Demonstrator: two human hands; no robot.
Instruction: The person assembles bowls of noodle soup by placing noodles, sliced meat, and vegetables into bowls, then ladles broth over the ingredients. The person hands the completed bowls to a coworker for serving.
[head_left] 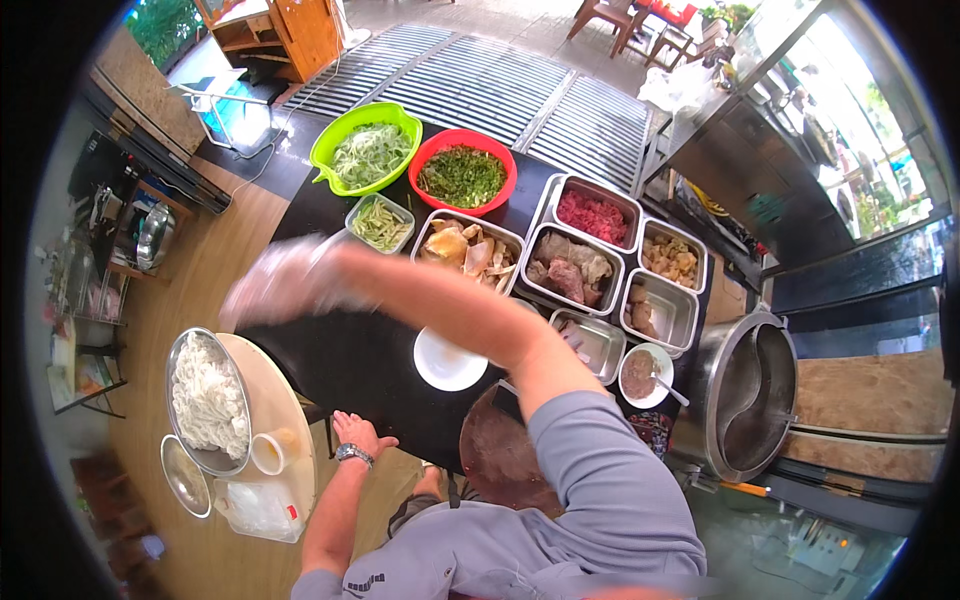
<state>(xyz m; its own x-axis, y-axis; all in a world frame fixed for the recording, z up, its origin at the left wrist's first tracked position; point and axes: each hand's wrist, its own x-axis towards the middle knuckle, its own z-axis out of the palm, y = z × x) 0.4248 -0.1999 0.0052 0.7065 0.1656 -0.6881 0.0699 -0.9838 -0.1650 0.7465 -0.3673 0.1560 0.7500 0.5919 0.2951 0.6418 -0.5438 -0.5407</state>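
White noodles (207, 400), blurred right hand (285, 285)

From afar I see the right hand blurred over the left part of the table (340, 360); whether it is spread, clenched or gripping, I cannot tell. Near it in view, the noodles fill a steel bowl (225, 463), mouth up, at the left side of a round stand (288, 405); the heap's long axis runs front to back, far end leaning left. A white bowl (450, 362), mouth up, sits near the right forearm (440, 295). The left hand (362, 435) has its fingers extended, thumb pointing right.
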